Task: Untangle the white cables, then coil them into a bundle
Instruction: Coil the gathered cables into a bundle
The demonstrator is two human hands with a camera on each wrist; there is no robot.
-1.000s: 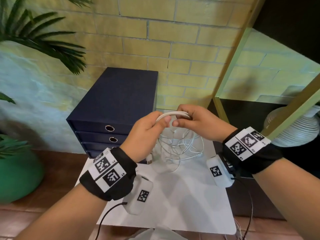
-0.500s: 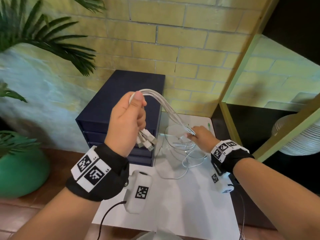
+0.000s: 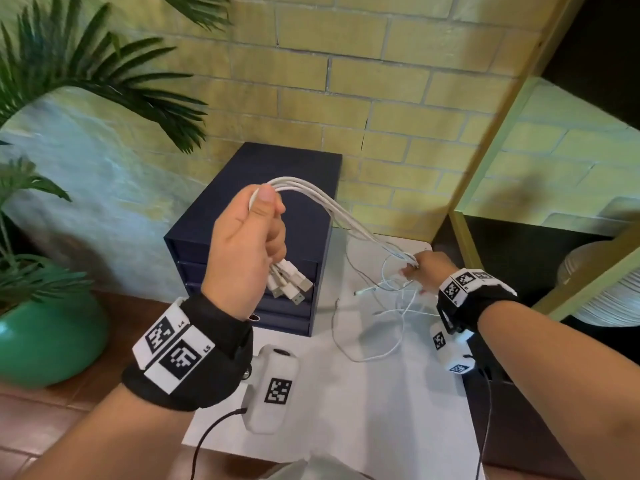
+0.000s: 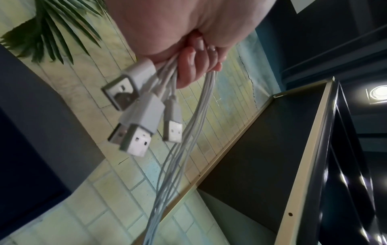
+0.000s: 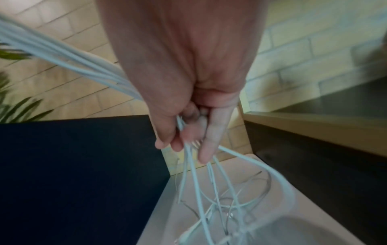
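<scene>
Several white cables [image 3: 332,206] run as one stretched bunch from my raised left hand [image 3: 254,237] down to my right hand [image 3: 420,271]. My left hand grips the bunch in a fist, and the USB plugs [image 3: 289,287] hang below it; the left wrist view shows the plugs [image 4: 138,126] close up under the curled fingers [image 4: 192,66]. My right hand [image 5: 188,132], low over the white table [image 3: 363,427], holds the cables [image 5: 62,58] between thumb and fingers. Loose loops [image 3: 388,306] trail from it onto the table, seen as a tangle [image 5: 226,207] in the right wrist view.
A dark blue drawer box [image 3: 277,209] stands at the table's back left, right behind my left hand. A green pot [image 3: 45,334] with palm fronds stands at the left. A wood-framed black shelf [image 3: 536,271] holds a white ribbed object [image 3: 609,296] on the right. A brick wall [image 3: 381,81] lies behind.
My hands were together on the cable loop; the left hand has risen with the plug ends while the right has slid down and away along the cables, pulling them straight.
</scene>
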